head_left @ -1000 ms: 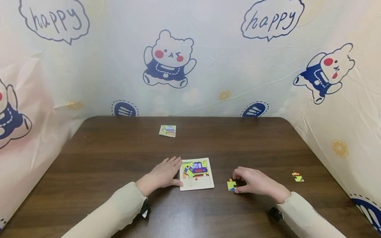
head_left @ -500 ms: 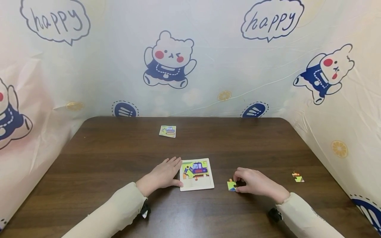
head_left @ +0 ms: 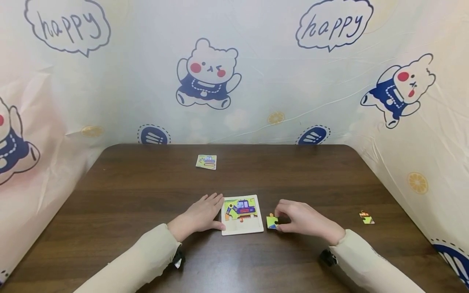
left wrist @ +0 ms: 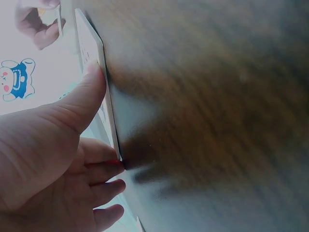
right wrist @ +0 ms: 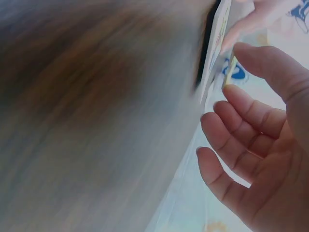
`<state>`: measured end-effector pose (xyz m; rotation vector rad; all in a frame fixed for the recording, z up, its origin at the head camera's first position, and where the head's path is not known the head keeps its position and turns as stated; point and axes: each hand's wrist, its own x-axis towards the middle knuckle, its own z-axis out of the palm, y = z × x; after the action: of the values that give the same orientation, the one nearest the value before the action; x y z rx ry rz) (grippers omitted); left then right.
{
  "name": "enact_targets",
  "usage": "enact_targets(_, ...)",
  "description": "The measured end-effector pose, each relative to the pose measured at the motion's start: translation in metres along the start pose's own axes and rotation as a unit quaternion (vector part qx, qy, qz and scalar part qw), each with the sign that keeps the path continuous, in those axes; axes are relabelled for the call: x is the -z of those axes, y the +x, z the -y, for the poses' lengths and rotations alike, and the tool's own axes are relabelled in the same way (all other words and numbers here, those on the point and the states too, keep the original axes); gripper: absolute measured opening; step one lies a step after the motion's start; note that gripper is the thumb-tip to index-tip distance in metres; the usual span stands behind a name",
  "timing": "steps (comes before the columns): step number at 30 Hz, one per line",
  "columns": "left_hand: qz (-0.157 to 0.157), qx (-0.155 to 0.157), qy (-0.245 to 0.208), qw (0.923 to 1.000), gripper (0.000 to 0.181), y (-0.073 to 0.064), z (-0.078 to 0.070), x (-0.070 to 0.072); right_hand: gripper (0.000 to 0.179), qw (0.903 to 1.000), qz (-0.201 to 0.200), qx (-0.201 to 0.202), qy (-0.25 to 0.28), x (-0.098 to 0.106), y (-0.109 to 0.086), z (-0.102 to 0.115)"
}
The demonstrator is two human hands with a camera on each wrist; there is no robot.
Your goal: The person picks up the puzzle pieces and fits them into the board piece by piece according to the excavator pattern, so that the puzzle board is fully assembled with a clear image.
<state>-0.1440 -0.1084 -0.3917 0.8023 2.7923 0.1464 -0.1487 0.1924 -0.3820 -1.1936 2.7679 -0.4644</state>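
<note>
A square puzzle board with a pale rim lies mid-table, its upper part filled with a purple excavator picture and its lower strip bare. My left hand rests at the board's left side, fingers extended; in the left wrist view the thumb presses on the rim. Just right of the board, my right hand pinches a green and blue puzzle piece by its right edge between thumb and forefinger. The right wrist view shows this piece edge-on and raised off the table, the other fingers loosely bent.
Another puzzle piece, green and orange, lies far to the right on the brown table. A small excavator picture card lies near the back edge. A printed curtain stands behind the table and along its sides.
My right hand has lifted the puzzle piece and carried it left, close to the board's right edge. The left hand and the board have stayed in place.
</note>
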Motion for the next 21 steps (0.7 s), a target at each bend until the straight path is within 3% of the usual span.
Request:
enact_targets(13,0.002,0.005,-0.002,1.0000,0.083,-0.001,-0.001,0.001,0.019,0.9962,0.008,0.084,-0.025,-0.017,0.045,0.032)
enact_targets(21,-0.002,0.000,-0.004,1.0000,0.082,-0.002,-0.001,0.002,0.021,0.9927,0.013,0.113,-0.039,-0.030,0.065,0.043)
